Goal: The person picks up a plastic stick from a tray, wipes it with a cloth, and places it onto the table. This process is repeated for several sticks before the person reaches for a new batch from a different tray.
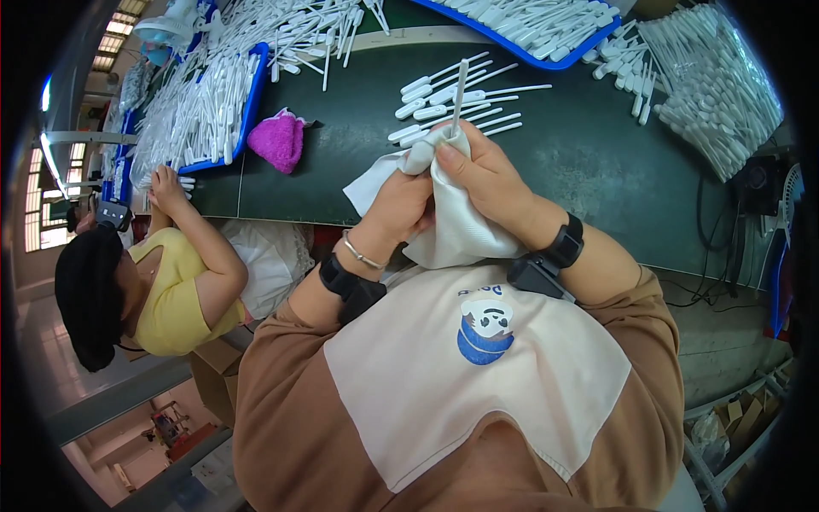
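In the right hand [485, 171] — pale stick [460, 96], lengthwise pointing away.

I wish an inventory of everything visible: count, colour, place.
Held cloth: one, white, between hands
Raised stick: one, whitish, above cloth
Loose sticks: about ten, white, beyond hands
Stick heaps: uncountable, white, around trays
Trays: at least two, blue, left and top
Fuzzy cloth: one, magenta, left of hands
Bag of sticks: one, clear, right
Table: one, dark green, centre
Co-worker: one, yellow top, left
Bib: one, cream, chest
Wristbands: two, black, wrists
Left hand: one, bare, on cloth
Right hand: one, bare, on cloth
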A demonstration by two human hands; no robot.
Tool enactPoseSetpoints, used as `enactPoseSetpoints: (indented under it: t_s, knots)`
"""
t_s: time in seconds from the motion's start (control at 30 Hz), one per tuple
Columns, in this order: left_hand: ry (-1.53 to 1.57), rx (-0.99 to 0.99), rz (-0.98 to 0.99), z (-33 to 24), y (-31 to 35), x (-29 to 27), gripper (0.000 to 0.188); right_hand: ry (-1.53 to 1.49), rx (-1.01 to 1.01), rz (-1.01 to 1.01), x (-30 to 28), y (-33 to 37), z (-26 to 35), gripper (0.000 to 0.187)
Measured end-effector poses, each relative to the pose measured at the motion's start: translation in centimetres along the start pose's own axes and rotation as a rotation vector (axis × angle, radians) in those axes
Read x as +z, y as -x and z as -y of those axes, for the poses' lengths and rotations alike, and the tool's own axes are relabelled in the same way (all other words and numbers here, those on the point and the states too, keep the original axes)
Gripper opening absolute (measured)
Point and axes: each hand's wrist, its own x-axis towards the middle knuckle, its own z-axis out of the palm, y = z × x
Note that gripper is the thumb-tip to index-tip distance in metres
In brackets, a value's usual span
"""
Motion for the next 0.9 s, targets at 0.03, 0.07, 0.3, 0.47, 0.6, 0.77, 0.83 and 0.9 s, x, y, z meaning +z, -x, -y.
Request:
enactPoseSetpoints:
  t_s: [0.03,0.07,0.3,0.47,0.6,0.77,0.83,0.9]
  knots:
    - [-0.211,-0.060,0.048,-0.7,0.3,-0.6,0.026,0.055,-0.029,-0.010,-0.4,-0.1,-0.1,0.026]
    - [-0.422,-0.120,0.096,-1.6,0.6,-1.2,0.025,0.055,-0.030,-0.014,-0.8,-0.3,0.1,0.026]
    - [-0.366,0.482,-0.059,-5.9,0.6,-1.1,0.019,0.498,-0.063,0.079,-0.5,-0.2,0.3,0.028]
    - [-0.007,0.620,-0.088,-4.2,-1.0,-1.7,0.018,0.378,-0.029,0.123,-0.9,-0.4,0.5,0.028]
    - [0.252,0.720,-0.198,-4.2,-1.0,-1.7,0.017,0.413,-0.067,0.118,-0.6,-0.4,0.4,0.029]
    - [0.174,0.739,-0.292,-4.7,-1.0,-1.8,0.016,0.434,-0.079,0.117,-0.8,-0.3,0.1,0.031]
    - [0.037,0.756,-0.298,-3.6,-1.4,-0.7,0.016,0.439,-0.142,0.085,-0.8,-0.5,-0.2,0.032]
    - [-0.240,0.787,-0.311,-2.5,-1.8,0.4,0.016,0.503,-0.163,0.062,-0.9,-0.5,-0.3,0.032]
